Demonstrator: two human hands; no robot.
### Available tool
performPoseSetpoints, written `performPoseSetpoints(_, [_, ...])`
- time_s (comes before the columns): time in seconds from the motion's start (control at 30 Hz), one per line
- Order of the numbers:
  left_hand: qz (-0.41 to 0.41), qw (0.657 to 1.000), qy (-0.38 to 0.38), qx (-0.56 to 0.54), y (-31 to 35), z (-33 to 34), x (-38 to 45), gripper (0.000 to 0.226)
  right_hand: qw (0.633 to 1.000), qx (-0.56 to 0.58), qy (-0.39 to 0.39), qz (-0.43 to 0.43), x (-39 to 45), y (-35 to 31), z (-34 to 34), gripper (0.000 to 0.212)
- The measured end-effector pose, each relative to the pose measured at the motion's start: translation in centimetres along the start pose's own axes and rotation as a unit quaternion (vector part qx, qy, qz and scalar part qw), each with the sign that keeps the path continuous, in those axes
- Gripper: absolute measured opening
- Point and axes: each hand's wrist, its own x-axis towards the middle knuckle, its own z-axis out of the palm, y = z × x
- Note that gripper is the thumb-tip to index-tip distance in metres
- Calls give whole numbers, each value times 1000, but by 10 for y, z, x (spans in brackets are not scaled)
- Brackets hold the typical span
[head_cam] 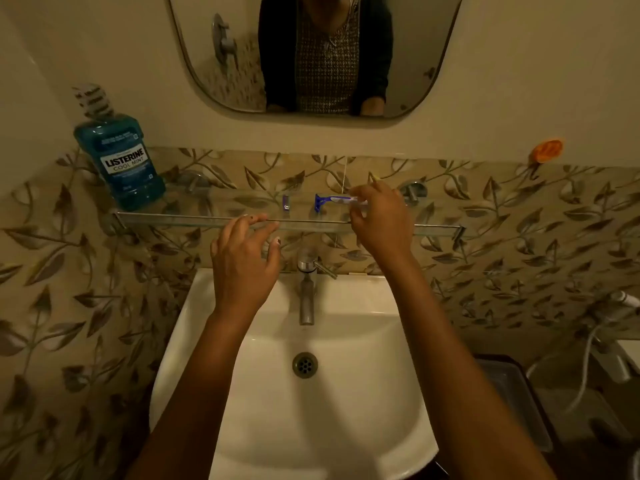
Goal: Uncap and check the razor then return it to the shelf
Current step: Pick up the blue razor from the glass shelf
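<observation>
Reaching up to the glass shelf (194,221) in the middle of the frame, the right hand (379,220) pinches the white handle of the razor (332,201) between thumb and fingertips. The razor lies along the shelf, its blue head pointing left in the frame and its handle running right into the closed fingers. Whether it rests on the glass or is held just above it cannot be told. A small purple-blue cap (286,203) stands on the shelf just left of the razor head, apart from it.

The left hand (242,268) hovers lower, left of centre, fingers spread and loosely curled, holding nothing. Its fingertips reach the front edge of the shelf; whether they touch it is unclear.

At the left end of the shelf stands a blue mouthwash bottle (123,161), upright, well apart from the razor. Below the shelf a chrome tap (306,289) juts down over the white sink (363,393), whose drain (305,365) sits near the centre of the lower frame. Both bare forearms rise from the bottom edge across the sink.

Above the shelf, at the top of the frame, a rounded mirror (214,64) reflects a torso in a patterned top and dark jacket. Leaf-patterned tiles (52,271) cover the wall behind and beside the sink. An orange holder (547,150) is fixed to the wall at the upper right, and a white hose (588,344) hangs at the right edge.
</observation>
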Motion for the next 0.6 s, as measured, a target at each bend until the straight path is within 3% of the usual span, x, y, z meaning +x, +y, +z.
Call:
performPoseSetpoints(0.17, [-5, 1000, 13, -13, -1, 1, 1, 28, 995, -67, -68, -23, 21, 3, 8, 34])
performPoseSetpoints(0.3, [-7, 1000, 12, -14, -3, 3, 1, 27, 990, -68, -116, -36, 29, 7, 11, 25])
performPoseSetpoints(0.47, [-16, 999, 8, -38, 0, 3, 0, 30, 994, -26, -79, -77, 28, 2, 5, 19])
performPoseSetpoints(0.6, [-48, 982, 9, -181, 9, -5, 3, 50, 990, 49, -45, -126, 16, -8, -12, 20])
